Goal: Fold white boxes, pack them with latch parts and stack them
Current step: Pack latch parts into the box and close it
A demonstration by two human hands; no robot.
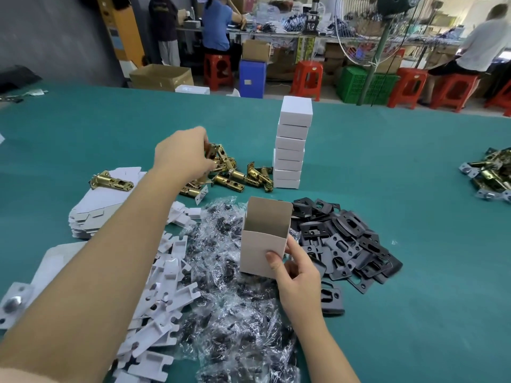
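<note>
My right hand [294,268] grips an open white box [262,239] upright, its top flap raised, above the bags of screws. My left hand [184,154] reaches across to the pile of brass latches [237,175] and pinches one latch [211,150] at its top. A tall stack of closed white boxes [293,142] stands just right of the latches. Flat unfolded box blanks [94,205] lie at the left with a single brass latch [112,183] resting on them.
Clear bags of black screws [237,313] cover the near middle. Black strike plates [345,239] are heaped to the right, white plastic inserts [163,294] to the left. More latches [489,175] sit at the far right. The green table [401,167] stretches beyond; people work on stools behind.
</note>
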